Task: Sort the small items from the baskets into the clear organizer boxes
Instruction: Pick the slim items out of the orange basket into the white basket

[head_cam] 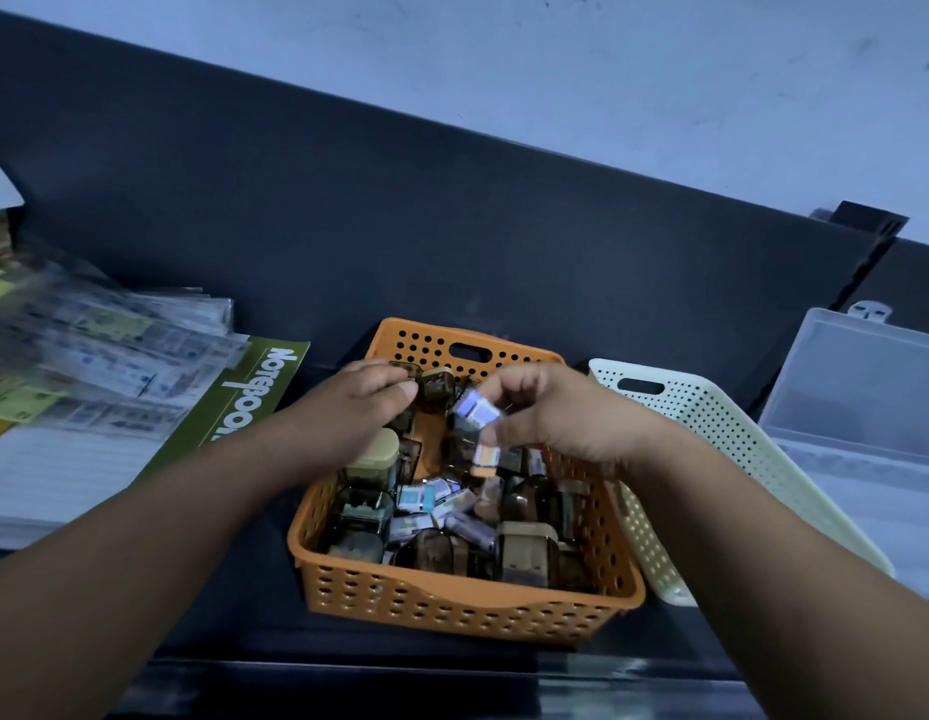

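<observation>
Over the middle orange basket (452, 601), the right hand (555, 415) pinches little packets (476, 409). Fingers of the left hand (348, 407) reach a brown box (435, 385); I cannot tell if they grip. The clear box (862, 407) sits right.

Left of centre in the frame, you can read 1 word, "Noteboo", in white on the green notebook cover (254, 397); its end is hidden. Labels on the small items (426, 498) and printed sheets (114, 345) are too blurred to read.
</observation>
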Motion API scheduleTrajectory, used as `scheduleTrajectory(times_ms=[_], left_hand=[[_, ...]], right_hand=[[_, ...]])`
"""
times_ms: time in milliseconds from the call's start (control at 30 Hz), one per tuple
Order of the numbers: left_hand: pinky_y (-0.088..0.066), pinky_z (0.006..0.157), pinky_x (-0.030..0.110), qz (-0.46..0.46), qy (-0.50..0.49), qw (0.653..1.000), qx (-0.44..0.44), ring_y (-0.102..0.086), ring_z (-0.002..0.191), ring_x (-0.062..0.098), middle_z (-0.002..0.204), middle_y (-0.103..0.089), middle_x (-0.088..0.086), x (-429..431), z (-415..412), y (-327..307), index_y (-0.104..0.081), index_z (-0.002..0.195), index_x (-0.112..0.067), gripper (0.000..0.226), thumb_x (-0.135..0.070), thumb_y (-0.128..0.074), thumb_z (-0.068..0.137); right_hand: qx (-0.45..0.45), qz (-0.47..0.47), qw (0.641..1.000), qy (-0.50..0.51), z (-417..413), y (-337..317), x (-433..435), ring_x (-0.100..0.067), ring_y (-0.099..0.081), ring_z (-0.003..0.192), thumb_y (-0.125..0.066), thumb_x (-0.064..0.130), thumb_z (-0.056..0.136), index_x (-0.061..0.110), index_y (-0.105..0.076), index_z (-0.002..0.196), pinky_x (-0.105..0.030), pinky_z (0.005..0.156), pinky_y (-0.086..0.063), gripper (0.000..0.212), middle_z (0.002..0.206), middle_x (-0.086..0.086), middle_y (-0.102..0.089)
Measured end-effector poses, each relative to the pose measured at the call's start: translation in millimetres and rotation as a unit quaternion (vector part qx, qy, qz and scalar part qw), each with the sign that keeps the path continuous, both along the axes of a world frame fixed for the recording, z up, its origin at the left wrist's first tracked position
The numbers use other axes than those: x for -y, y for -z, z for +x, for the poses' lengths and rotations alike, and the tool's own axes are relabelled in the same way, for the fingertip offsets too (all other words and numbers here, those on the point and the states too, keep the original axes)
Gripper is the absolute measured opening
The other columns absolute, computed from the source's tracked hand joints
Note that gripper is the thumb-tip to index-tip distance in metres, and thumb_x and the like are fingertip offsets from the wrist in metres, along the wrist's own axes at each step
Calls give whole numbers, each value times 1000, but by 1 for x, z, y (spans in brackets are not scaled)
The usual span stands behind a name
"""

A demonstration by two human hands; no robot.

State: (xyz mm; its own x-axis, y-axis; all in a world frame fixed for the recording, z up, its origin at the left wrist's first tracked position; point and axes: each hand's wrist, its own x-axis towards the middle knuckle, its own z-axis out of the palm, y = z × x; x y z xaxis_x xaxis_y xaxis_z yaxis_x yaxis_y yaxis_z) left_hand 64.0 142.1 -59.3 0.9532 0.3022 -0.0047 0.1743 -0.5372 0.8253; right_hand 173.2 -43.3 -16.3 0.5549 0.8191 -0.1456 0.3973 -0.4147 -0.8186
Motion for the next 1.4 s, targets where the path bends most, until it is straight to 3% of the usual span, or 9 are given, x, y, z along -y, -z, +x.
scheduleTrajectory(times_ms=[233,400,567,700,767,867,1033,1167,1400], left_hand=[[-15,115,35,29,-5,1000,-11,-22,142,13,156,-20,-9,0,5,-3,-38,144,-28,50,-47,-34,98],[-12,113,32,47,0,999,-8,-17,143,10,157,-19,-7,2,8,-2,-37,145,-26,50,-46,-33,99],[-12,113,32,56,1,998,-9,-17,143,10,157,-19,-8,2,8,-1,-38,145,-26,52,-47,-33,98],[-12,112,31,56,2,998,-12,-16,143,10,157,-18,-7,2,8,-1,-38,144,-25,51,-46,-32,98],[-11,113,31,55,3,998,-10,-16,144,10,158,-19,-6,1,8,-1,-38,144,-24,50,-45,-33,99],[-11,113,30,45,0,999,-2,-16,143,10,157,-19,-6,1,7,0,-39,144,-23,49,-43,-35,99],[-12,111,29,40,2,999,3,-16,143,9,157,-19,-8,1,6,2,-38,145,-23,50,-44,-35,99],[-11,110,27,42,8,999,1,-15,143,8,157,-18,-10,-3,6,6,-37,145,-24,52,-45,-35,98],[-9,109,25,41,16,999,2,-12,144,7,158,-15,-10,-5,7,8,-36,146,-23,53,-46,-36,98]], right_hand=[[3,166,967,196,28,-17,45,-21,-60,66,-68,-9,78,6,-62,84,-28,65,-46,17,75,-13,-64],[98,96,932,336,53,-11,90,-22,-57,73,-72,4,81,6,-64,92,-32,67,-42,14,77,-6,-67],[176,20,907,381,49,2,91,-10,-60,85,-75,19,82,14,-59,121,-25,65,-45,43,104,3,-64],[216,40,949,228,11,-12,53,-11,-64,92,-76,23,81,22,-64,107,-31,81,-54,28,103,5,-66],[186,-12,979,78,-17,-19,31,-4,-63,85,-75,23,81,25,-66,103,-25,79,-54,24,95,9,-65],[177,-131,972,-86,-41,-11,2,1,-58,82,-73,23,83,29,-65,106,-21,78,-50,25,95,16,-61],[229,-277,924,-131,-35,14,-29,-17,-57,106,-73,26,83,32,-58,126,-36,95,-47,46,120,5,-62],[261,-323,895,-164,-34,18,-39,-14,-54,98,-72,25,84,32,-41,143,-25,79,-44,67,128,2,-58],[339,-366,848,-181,-25,27,-47,-22,-58,105,-73,31,81,27,-49,138,-32,89,-51,62,122,1,-61]])
